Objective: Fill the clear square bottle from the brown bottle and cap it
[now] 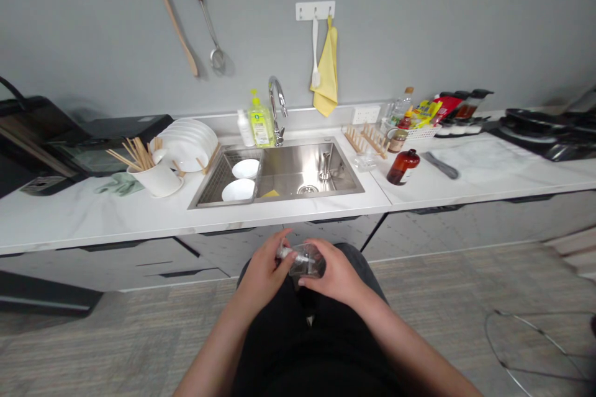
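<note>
**Head view.**

**Hands:** Left hand (263, 263) curled, fingers closed around the left end of a small clear container (307, 260). Right hand (328, 270) cupped over the container's right side, fingers wrapped part-way around it, gripping. Slender white-and-silver piece (291, 254) at the container's left end, between the hands; exact kind cannot be told. Both hands held together above the lap of the person's black trousers (307, 347), in front of the counter and not touching it.

**Counter:** White marble-pattern countertop (139, 223) with inset stainless steel sink (307, 167). Chrome faucet (278, 105) behind the sink; lime-green pump bottle (261, 124) just to its left. Two white bowls (238, 190) on the wire rack in the sink's left section. Stacked white plates (186, 144) left of the sink, beside a white mug (156, 180) holding wooden chopsticks (142, 154). Green cloth (120, 183) near the mug. Right of the sink: wooden dish rack (367, 139), amber glass bottle (403, 167).

**Wall:** Yellow towel (326, 71) and white fork (315, 53) hanging from a white hook rail (315, 10); long-handled wooden spatula (172, 18) and mesh skimmer (216, 59) hanging to the left.
</note>
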Demonstrator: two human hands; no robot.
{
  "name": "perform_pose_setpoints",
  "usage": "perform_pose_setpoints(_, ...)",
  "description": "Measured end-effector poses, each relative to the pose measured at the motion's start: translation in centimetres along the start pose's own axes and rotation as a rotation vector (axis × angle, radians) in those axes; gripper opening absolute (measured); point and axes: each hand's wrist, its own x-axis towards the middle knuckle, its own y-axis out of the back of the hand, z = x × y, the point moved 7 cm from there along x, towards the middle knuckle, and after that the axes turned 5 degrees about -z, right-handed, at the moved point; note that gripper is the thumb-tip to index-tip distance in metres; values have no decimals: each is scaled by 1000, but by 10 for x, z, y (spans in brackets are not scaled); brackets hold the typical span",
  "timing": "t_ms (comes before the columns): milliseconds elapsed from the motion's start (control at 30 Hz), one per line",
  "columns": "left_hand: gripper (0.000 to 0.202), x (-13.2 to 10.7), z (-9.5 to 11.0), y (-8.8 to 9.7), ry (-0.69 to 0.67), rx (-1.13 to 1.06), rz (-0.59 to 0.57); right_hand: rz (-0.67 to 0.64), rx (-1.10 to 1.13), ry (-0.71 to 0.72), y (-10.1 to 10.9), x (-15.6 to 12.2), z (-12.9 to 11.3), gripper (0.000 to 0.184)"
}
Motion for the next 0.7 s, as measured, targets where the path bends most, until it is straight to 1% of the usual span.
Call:
perform_pose_setpoints(100,37,0,-5,4,24,-42,71,16,5,-8,1,-1,6,86)
perform_pose_setpoints(200,30,1,-1,7,-5,-57,95,28,9,-12,1,-2,11,86)
perform_pose_setpoints(267,34,1,0,7,7,-97,90,36,2,-17,1,-2,14,86)
perform_pose_setpoints(333,42,0,-3,7,55,-170,85,43,-5,-23,1,-3,16,86)
perform_pose_setpoints(400,48,-2,-9,10,111,-232,107,42,-3,-30,1,-3,19,86)
perform_pose_setpoints(433,47,-3,-12,13,133,-248,129,43,1,-36,1,-3,20,86)
perform_pose_setpoints(533,34,-6,-22,33,173,-284,197,40,28,-74,2,-4,24,84)
perform_pose_setpoints(600,34,-9,-34,52,200,-346,256,30,56,-105,3,-4,27,83)
perform_pose_setpoints(633,36,-12,-42,64,213,-387,304,25,70,-118,4,-4,28,82)
perform_pose_setpoints(700,41,-19,-62,90,237,-471,436,20,86,-131,6,-5,31,80)
